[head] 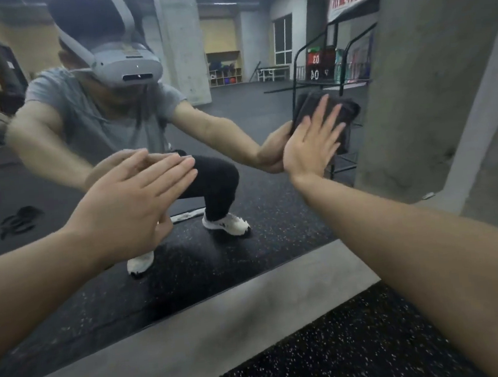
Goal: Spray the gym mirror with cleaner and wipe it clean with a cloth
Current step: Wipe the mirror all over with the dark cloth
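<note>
Right hand (313, 139) flat on the cloth (344, 112)
Straight fingers press the dark cloth against the mirror (249, 112); left hand (133, 199), fingers extended and holding nothing, reaches toward the glass well apart.

Only one feed on my end, the head cam, so no second view shares anything with it. It sits on the person's head and looks forward and a bit down, square into the mirror (234, 113) from close range, both forearms reaching in from the bottom corners. It's a wide-angle lens, so the edges bend a lot. The mirror fills most of the picture; below it the grey ledge (224, 321) runs across on a slant, with speckled floor (334, 359) nearer the camera. Funny bit: the headset (126, 63) shows up reflected in the mirror, upper left, facing straight back at me.
</note>
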### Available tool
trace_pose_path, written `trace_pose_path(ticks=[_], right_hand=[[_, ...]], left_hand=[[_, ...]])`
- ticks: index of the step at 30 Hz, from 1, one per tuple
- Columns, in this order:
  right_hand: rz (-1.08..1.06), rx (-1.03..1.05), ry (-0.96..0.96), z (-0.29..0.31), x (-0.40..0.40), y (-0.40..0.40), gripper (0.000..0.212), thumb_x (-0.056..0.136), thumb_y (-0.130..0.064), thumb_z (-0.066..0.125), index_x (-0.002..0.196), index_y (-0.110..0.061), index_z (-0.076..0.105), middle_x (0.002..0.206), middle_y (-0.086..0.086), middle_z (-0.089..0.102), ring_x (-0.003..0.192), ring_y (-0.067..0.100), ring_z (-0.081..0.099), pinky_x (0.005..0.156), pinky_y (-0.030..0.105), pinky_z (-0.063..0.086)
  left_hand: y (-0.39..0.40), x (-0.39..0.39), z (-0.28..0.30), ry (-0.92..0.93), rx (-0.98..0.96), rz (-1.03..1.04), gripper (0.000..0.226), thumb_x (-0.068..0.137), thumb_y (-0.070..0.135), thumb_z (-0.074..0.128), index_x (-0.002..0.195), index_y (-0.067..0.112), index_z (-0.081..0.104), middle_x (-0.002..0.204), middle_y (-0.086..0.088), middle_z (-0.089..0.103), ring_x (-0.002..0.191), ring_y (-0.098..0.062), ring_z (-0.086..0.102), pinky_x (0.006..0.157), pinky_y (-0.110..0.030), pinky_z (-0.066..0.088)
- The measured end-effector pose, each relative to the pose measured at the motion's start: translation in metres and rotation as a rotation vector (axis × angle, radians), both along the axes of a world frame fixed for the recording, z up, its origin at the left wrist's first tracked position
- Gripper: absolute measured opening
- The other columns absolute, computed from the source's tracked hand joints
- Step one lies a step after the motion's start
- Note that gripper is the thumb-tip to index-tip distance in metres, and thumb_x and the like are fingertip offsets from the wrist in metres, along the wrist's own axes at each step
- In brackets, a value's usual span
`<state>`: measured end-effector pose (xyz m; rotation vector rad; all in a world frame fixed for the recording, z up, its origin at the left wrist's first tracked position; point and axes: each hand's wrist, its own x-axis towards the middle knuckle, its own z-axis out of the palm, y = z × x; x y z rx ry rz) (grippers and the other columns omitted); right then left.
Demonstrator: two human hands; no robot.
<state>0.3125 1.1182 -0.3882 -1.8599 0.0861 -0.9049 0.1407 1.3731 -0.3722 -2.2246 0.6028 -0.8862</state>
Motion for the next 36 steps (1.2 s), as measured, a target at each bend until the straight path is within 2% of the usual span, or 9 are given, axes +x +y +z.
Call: trace_pose_path(ticks=[5,9,12,17,20,25,30,33,36], right_hand=[[0.169,-0.592,-0.281,-0.016,-0.056,0.070,0.059,0.107,-0.039,0.025,0.162,-0.029,0.008,0.171,0.005,0.001,0.156,0.039,-0.006,0.125,0.057,-0.006],[0.226,-0.831,-0.489,-0.013,-0.048,0.051,0.053,0.107,-0.037,0.038,0.158,-0.029,0.034,0.169,0.008,0.022,0.156,0.040,0.008,0.126,0.054,0.003],[0.189,-0.758,-0.445,-0.010,-0.025,0.016,0.053,0.106,-0.038,0.039,0.159,-0.031,0.033,0.170,0.005,0.020,0.157,0.036,0.009,0.127,0.054,0.010],[0.090,-0.206,-0.095,0.024,0.004,-0.022,0.056,0.110,-0.040,0.029,0.163,-0.036,0.012,0.173,0.000,0.000,0.158,0.029,-0.004,0.127,0.053,0.003],[0.059,-0.050,-0.036,0.039,-0.001,-0.007,0.055,0.112,-0.034,0.026,0.164,-0.035,0.008,0.172,-0.002,-0.003,0.158,0.031,-0.007,0.127,0.054,0.000],[0.124,-0.467,-0.365,0.021,-0.034,0.056,0.058,0.107,-0.038,0.028,0.163,-0.034,0.012,0.170,-0.002,-0.003,0.158,0.035,-0.005,0.126,0.055,-0.006],[0.235,-0.774,-0.705,0.007,-0.037,0.071,0.053,0.105,-0.032,0.049,0.156,-0.030,0.038,0.167,0.003,0.029,0.156,0.037,0.016,0.126,0.058,0.009],[0.223,-0.821,-0.734,0.016,-0.013,0.035,0.052,0.105,-0.035,0.046,0.156,-0.034,0.034,0.166,0.003,0.030,0.156,0.034,0.017,0.127,0.054,0.011],[0.125,-0.675,-0.520,0.031,0.009,-0.002,0.057,0.107,-0.041,0.034,0.161,-0.032,0.018,0.171,0.006,0.014,0.157,0.034,0.005,0.127,0.056,0.003]], left_hand=[[0.009,-0.005,0.017,-0.032,-0.016,0.006,0.074,0.088,0.033,0.040,0.152,-0.003,0.039,0.165,-0.021,0.022,0.154,-0.034,0.023,0.124,-0.053,0.022],[0.014,-0.006,0.030,-0.110,-0.030,0.046,0.074,0.088,0.033,0.044,0.153,-0.002,0.038,0.165,-0.023,0.021,0.154,-0.036,0.020,0.123,-0.060,0.018],[0.005,-0.002,0.037,-0.131,-0.069,0.060,0.075,0.087,0.035,0.043,0.153,0.000,0.038,0.165,-0.021,0.023,0.154,-0.036,0.020,0.123,-0.061,0.014],[-0.019,0.010,0.057,-0.198,-0.098,0.090,0.074,0.089,0.040,0.037,0.155,0.004,0.038,0.165,-0.018,0.024,0.155,-0.033,0.019,0.125,-0.059,0.008],[-0.018,0.017,0.073,-0.233,-0.145,0.094,0.070,0.093,0.038,0.037,0.157,0.011,0.035,0.166,-0.014,0.024,0.154,-0.031,0.021,0.125,-0.059,0.009],[-0.012,0.020,0.077,-0.277,-0.127,0.095,0.067,0.096,0.038,0.039,0.158,0.013,0.034,0.165,-0.010,0.026,0.153,-0.027,0.026,0.123,-0.060,0.016],[-0.012,0.018,0.079,-0.270,-0.106,0.116,0.072,0.095,0.041,0.037,0.158,0.007,0.031,0.165,-0.011,0.027,0.154,-0.027,0.025,0.123,-0.059,0.018],[-0.013,0.019,0.079,-0.300,-0.102,0.111,0.071,0.094,0.040,0.041,0.156,0.006,0.035,0.164,-0.011,0.030,0.152,-0.026,0.028,0.123,-0.058,0.020],[-0.014,0.018,0.079,-0.295,-0.112,0.130,0.071,0.093,0.040,0.041,0.157,0.007,0.035,0.164,-0.009,0.030,0.152,-0.025,0.029,0.123,-0.057,0.019]])
